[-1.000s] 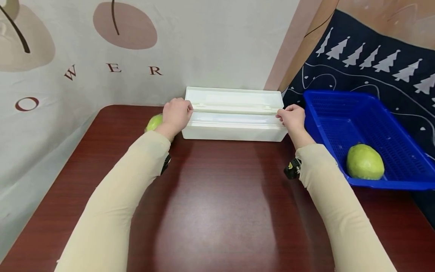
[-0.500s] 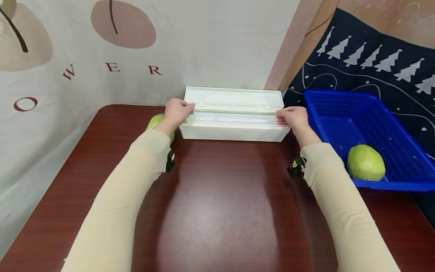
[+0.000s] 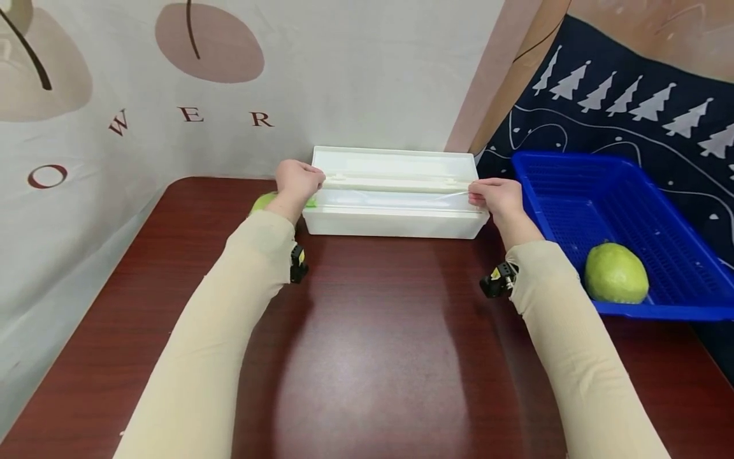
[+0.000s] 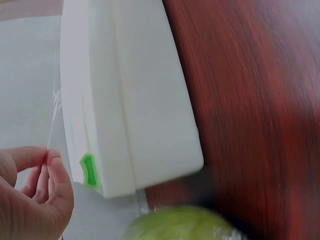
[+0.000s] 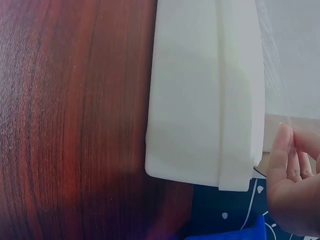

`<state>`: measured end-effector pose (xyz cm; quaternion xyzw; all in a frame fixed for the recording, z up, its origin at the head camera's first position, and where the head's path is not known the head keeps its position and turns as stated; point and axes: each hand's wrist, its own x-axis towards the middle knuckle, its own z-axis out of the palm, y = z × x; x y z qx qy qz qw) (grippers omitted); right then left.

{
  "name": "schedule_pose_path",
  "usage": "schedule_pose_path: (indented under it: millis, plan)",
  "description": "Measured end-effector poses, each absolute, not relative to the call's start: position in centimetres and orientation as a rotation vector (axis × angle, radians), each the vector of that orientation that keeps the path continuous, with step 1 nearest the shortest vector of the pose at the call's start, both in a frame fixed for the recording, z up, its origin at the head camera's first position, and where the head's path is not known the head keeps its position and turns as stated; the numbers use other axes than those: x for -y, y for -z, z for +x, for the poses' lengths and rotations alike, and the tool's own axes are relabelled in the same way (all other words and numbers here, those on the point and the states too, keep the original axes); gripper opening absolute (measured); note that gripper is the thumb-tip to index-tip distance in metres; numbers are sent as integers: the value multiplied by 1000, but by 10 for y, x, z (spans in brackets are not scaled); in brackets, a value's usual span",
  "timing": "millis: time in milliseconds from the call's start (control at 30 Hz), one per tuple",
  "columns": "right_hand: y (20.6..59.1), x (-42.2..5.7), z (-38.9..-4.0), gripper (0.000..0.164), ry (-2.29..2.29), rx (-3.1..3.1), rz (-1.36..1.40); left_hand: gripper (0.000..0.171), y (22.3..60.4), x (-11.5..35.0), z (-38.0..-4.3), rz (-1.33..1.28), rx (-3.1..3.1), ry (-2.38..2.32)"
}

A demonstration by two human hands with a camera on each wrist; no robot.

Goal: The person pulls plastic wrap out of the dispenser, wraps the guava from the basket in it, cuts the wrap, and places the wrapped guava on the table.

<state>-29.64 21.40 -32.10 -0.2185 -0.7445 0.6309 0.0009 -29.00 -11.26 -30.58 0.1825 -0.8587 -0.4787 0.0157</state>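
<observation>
A long white cling film dispenser point(image 3: 392, 224) with a raised lid lies at the back of the table. My left hand point(image 3: 299, 183) pinches one corner of the clear cling film point(image 4: 53, 107) between thumb and fingertips, above the dispenser's left end. At the right end, my right hand point(image 3: 497, 196) pinches the other corner, and the film point(image 5: 276, 65) runs in thin folds to its fingertips. A green slide cutter point(image 4: 89, 170) sits at the left end. Beside that end is a green fruit point(image 4: 177, 226) with shiny film on it, partly hidden by my left wrist in the head view.
A blue plastic basket point(image 3: 579, 191) stands on the right with one green fruit point(image 3: 616, 273) in it. Behind the dispenser hangs a pale printed cloth point(image 3: 367, 76). The brown wooden table point(image 3: 373, 357) stretches in front.
My left hand has shifted slightly, and the green cutter shows beside it. My right hand has moved a little outward. A stretched edge of film now shows between the hands.
</observation>
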Motion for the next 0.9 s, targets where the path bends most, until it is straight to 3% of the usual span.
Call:
schedule_pose_path:
  millis: [267,900]
  plan:
    - [320,-215,-294,5,-1996,2323,-663,20,311,95,-286,773,2167,1913]
    - [293,-222,-283,31,-2301,1997,-501,25,288,101,-282,699,1829,2147]
